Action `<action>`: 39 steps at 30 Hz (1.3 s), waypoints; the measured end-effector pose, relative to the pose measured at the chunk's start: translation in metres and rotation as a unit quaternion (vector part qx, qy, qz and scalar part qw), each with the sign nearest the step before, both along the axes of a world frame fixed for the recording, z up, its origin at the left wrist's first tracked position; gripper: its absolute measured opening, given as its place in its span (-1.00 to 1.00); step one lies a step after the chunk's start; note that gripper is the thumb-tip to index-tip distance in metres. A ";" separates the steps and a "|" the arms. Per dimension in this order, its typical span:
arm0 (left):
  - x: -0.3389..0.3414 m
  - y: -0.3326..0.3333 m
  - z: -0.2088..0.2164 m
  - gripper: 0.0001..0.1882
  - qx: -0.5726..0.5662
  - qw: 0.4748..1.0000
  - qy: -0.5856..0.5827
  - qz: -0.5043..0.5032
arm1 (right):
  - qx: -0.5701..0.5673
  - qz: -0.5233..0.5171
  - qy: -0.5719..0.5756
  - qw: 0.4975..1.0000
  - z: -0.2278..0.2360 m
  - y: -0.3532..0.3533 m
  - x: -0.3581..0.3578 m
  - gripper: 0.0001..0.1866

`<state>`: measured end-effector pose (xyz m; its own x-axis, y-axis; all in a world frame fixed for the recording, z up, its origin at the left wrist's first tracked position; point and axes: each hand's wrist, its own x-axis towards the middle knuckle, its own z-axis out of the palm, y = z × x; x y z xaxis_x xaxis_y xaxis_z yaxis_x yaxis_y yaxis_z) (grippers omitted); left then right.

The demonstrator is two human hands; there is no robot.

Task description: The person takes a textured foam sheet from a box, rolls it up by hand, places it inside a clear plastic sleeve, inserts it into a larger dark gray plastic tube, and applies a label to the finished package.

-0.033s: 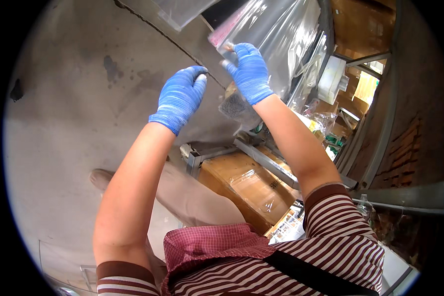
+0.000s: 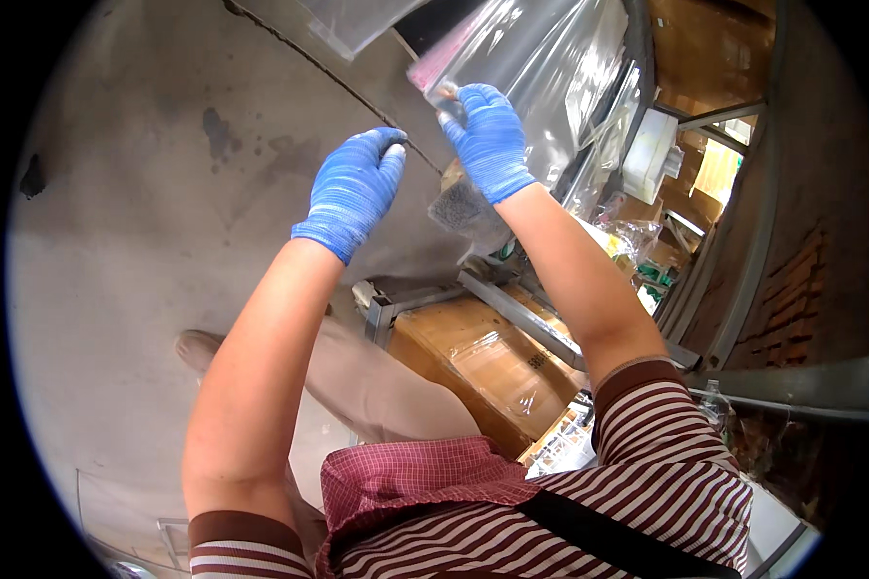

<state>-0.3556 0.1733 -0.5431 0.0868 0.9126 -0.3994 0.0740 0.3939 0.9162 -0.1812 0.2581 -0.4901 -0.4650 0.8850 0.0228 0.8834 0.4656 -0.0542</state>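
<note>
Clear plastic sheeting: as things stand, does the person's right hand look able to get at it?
Probably yes: the right hand overlaps the pink-cornered end of the clear plastic sheeting in view, and nothing visible blocks it, though firm contact is unclear.

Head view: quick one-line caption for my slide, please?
Blue-gloved left hand over grey floor, blue-gloved right hand by clear plastic sheeting, taped cardboard box nearer the body.

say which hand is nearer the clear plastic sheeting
Right: the right hand is at the lower-left edge of the clear plastic sheeting; the left hand is apart, farther left and lower.
</note>
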 end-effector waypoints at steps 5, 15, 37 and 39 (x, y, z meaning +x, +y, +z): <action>0.003 0.003 0.003 -0.74 0.010 1.000 0.001 -0.004 | -0.003 0.021 0.004 1.000 -0.001 0.002 0.014 -0.87; 0.008 0.015 0.010 -0.75 0.011 1.000 -0.016 -0.001 | -0.269 -0.353 0.280 0.851 0.058 0.010 -0.001 -0.81; 0.032 0.098 0.041 -0.58 0.024 0.900 0.227 -0.371 | 0.019 -0.158 0.501 0.850 0.199 -0.011 -0.019 -0.87; 0.028 0.098 0.046 -0.43 0.022 0.910 0.203 -0.361 | 0.053 -0.147 0.567 0.809 0.247 -0.029 -0.037 -0.74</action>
<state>-0.3276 0.2718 -0.4974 0.5233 0.6922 -0.4970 0.6343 0.0730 0.7696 -0.2186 0.2287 -0.2427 0.1386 0.9190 0.3692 0.3674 0.2985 -0.8809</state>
